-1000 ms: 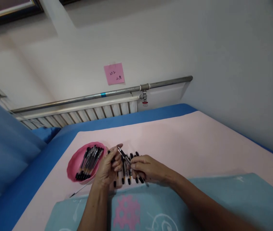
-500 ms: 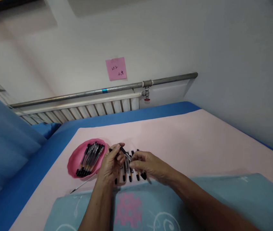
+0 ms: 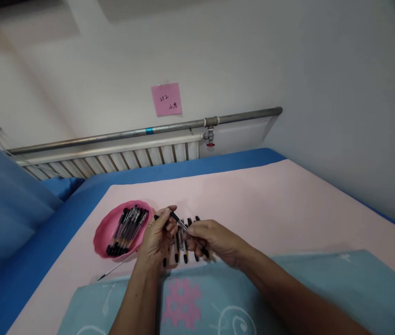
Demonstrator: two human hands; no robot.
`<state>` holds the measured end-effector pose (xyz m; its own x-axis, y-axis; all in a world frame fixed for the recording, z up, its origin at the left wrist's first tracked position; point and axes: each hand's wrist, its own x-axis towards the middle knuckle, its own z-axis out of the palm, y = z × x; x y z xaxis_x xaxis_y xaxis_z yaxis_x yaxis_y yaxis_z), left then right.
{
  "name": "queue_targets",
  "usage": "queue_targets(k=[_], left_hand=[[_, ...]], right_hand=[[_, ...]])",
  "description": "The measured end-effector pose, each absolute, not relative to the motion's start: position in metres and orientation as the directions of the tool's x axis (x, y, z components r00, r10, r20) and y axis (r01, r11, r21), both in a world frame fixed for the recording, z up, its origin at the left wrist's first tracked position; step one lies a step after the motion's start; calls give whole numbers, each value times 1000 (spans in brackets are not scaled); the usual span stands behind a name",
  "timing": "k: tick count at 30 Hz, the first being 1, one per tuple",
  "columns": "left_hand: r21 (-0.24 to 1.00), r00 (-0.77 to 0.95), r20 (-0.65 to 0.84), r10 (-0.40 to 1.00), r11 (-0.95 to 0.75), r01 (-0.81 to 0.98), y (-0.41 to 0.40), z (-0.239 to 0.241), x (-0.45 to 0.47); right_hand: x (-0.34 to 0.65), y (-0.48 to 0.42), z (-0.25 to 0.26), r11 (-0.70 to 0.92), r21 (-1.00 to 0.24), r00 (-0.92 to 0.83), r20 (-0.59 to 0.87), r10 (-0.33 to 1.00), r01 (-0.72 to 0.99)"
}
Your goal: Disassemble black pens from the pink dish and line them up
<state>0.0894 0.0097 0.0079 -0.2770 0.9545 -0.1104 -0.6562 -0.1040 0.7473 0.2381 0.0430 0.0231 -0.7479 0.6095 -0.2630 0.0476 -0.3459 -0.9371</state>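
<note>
My left hand (image 3: 156, 240) and my right hand (image 3: 208, 239) meet over a pink sheet (image 3: 270, 204), both pinched on one black pen (image 3: 178, 222) held slantwise between them. Under the hands lies a row of several black pens (image 3: 183, 246), side by side on the sheet, partly hidden by my fingers. To the left stands a pink bowl (image 3: 105, 230) holding several more black pens (image 3: 128, 225).
A thin loose refill (image 3: 112, 270) lies on the sheet below the bowl. A light blue towel (image 3: 288, 298) with a pink pattern covers the near edge. Blue bedding (image 3: 44, 251) surrounds the sheet. A radiator (image 3: 114, 160), a pipe and a pink note (image 3: 166, 99) are on the wall behind.
The hands keep their grip on the pen and have barely shifted; the view has drifted a little.
</note>
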Motion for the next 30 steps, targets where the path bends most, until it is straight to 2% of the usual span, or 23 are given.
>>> queue_targets(k=[3, 5, 8, 11, 13, 16, 18, 22, 25, 27, 30], left_hand=[[747, -282, -99, 954, -116, -655, 10, 8, 89], [743, -278, -106, 955, -110, -660, 10, 9, 89], [740, -277, -119, 953, -101, -665, 9, 9, 89], [741, -294, -112, 949, -118, -662, 10, 9, 88], [740, -295, -106, 949, -123, -661, 10, 9, 88], [738, -283, -113, 952, -111, -666, 10, 9, 89], [735, -279, -119, 953, -105, -670, 9, 9, 89], [728, -307, -122, 944, -125, -674, 11, 8, 87], [715, -369, -122, 921, -176, -676, 12, 7, 78], [693, -405, -122, 906, -215, -689, 12, 7, 70], [645, -464, -161, 871, -263, -717, 11, 8, 59]], right_hand=[[238, 44, 23, -271, -962, -660, -182, 729, -35], [238, 44, 22, -378, -925, -706, -243, 665, -37], [238, 44, 22, -499, -864, -774, -359, 522, 65], [238, 44, 22, -376, -926, -706, -279, 651, 19], [238, 44, 23, -364, -931, -692, -240, 681, -36], [239, 45, 24, -509, -860, -770, -337, 541, 19], [239, 45, 23, -524, -848, -783, -376, 497, 75], [239, 45, 19, -311, -950, -698, -243, 673, 32], [238, 46, 14, -87, -990, -586, -135, 799, 110], [238, 48, 11, 9, -986, -547, -84, 833, 166], [238, 51, 8, 53, -984, -554, -51, 831, 170]])
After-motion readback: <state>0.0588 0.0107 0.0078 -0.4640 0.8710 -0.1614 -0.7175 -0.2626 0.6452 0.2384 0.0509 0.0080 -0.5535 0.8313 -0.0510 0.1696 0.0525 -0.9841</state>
